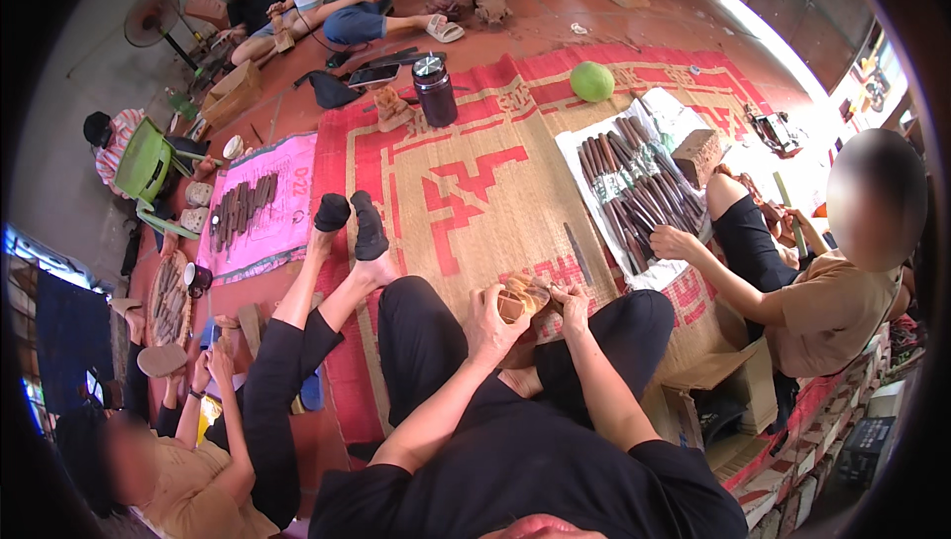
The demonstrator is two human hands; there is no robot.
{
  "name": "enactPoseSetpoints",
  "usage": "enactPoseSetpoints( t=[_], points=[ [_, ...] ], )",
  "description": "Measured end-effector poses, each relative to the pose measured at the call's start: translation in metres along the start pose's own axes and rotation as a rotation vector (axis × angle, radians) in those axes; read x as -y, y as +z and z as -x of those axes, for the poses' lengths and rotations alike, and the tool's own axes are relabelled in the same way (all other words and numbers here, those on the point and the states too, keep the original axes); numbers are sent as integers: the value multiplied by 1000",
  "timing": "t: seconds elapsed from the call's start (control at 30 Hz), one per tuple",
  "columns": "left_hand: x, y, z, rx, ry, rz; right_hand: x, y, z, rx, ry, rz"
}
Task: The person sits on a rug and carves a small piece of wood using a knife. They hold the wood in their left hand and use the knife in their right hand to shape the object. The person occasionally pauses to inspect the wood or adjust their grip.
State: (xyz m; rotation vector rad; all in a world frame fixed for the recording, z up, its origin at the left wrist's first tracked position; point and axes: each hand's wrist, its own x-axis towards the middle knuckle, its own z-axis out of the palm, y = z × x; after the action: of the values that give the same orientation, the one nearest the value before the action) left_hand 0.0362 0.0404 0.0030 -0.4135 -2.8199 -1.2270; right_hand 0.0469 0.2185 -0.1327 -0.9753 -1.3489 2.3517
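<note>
I sit cross-legged on a red and tan woven mat (495,232). Between my knees, my left hand (488,331) is closed around a small yellowish-brown carved wooden piece (515,303), whose finer shape is hard to make out. Close to the piece's right side is my right hand (572,309), its fingers pinched together. Whatever those fingers grip is too small to name. Ahead and to the right, several dark-handled carving tools (634,182) lie in rows on a white cloth (573,151).
At right a person (827,311) reaches toward the tools; another person (198,470) works at lower left, legs stretched beside mine. A dark flask (434,93), green round fruit (592,82), phone (374,74) and pink cloth (282,247) with tools lie ahead. A cardboard box (748,385) sits by my right knee.
</note>
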Motion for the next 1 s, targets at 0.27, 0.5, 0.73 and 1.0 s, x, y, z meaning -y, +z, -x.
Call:
enactPoseSetpoints(
  t=[0.27, 0.5, 0.73, 1.0],
  points=[
    [9, 0, -1, -61, -6, 18, 13, 6, 5, 103, 45, 8],
    [15, -1, 8, -93, -4, 53, 39, 20, 17, 149, 42, 104],
    [5, -2, 14, -31, 60, -16, 14, 14, -4, -34, -14, 264],
    [13, -1, 7, -65, 53, 19, 14, 1, -2, 180, 24, 298]
  ],
)
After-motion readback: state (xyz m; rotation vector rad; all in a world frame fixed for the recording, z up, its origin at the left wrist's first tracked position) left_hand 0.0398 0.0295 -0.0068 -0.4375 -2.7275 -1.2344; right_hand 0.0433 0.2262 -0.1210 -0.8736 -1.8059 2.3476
